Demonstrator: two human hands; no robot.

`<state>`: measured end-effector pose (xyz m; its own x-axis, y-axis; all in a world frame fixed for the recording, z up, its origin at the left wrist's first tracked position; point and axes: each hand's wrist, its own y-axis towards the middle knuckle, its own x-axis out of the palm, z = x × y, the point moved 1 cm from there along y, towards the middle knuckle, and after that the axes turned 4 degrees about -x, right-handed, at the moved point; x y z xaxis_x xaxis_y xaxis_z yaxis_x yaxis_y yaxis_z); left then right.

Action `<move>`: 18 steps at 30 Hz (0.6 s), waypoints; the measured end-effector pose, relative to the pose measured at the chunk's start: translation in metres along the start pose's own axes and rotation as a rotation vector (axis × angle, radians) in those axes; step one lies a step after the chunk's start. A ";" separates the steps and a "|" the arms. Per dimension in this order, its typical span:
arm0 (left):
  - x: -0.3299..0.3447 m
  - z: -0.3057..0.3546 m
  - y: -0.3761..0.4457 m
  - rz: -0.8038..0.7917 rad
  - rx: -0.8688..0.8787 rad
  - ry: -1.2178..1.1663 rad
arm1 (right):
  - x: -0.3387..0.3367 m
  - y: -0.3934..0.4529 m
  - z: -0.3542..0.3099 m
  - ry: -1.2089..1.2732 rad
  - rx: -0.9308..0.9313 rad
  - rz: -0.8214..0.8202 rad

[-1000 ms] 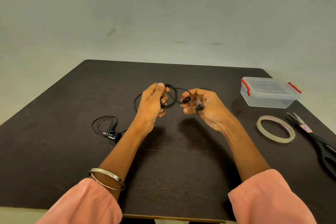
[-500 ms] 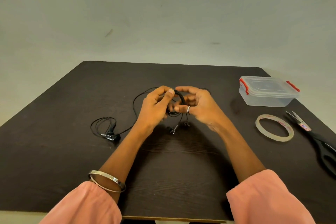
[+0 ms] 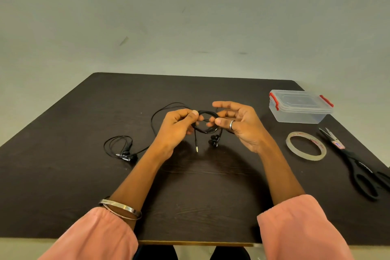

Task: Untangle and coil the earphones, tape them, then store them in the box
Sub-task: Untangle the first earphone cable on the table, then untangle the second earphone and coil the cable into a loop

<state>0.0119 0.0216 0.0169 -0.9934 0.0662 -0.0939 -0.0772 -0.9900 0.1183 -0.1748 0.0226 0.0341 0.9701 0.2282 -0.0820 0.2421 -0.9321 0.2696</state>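
Observation:
Black earphones (image 3: 207, 113) are wound into a small coil held above the middle of the dark table (image 3: 84, 186). My left hand (image 3: 176, 127) pinches the coil's left side, and my right hand (image 3: 238, 124) pinches its right side with the other fingers spread. The jack plug (image 3: 196, 148) and the two earbuds (image 3: 214, 140) hang below the coil. A clear plastic box (image 3: 299, 106) with red clips stands shut at the right back. A roll of clear tape (image 3: 306, 146) lies flat in front of it.
A second black earphone set (image 3: 121, 146) lies tangled on the table to the left, with a cable loop (image 3: 166, 106) running behind my left hand. Black scissors (image 3: 358, 167) lie at the right edge beside the tape.
My hands came together over the coil and have moved slightly apart again. The earbuds, held in my right hand a second ago, now hang below, and the jack plug has dropped into view.

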 end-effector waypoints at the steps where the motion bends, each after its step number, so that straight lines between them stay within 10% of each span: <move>1: 0.001 0.001 -0.003 -0.027 0.009 -0.016 | -0.002 -0.006 -0.003 0.025 0.002 -0.016; 8: 0.041 -0.002 -0.022 -0.232 -0.072 -0.024 | -0.030 -0.059 -0.010 0.074 0.053 0.082; 18: 0.078 -0.009 -0.020 -0.002 0.080 0.666 | -0.054 -0.066 0.017 -0.629 0.158 0.273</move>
<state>-0.0631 0.0457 -0.0020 -0.7307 -0.0483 -0.6810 -0.1105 -0.9760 0.1878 -0.2437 0.0667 0.0043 0.7917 -0.1816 -0.5833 -0.0603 -0.9733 0.2213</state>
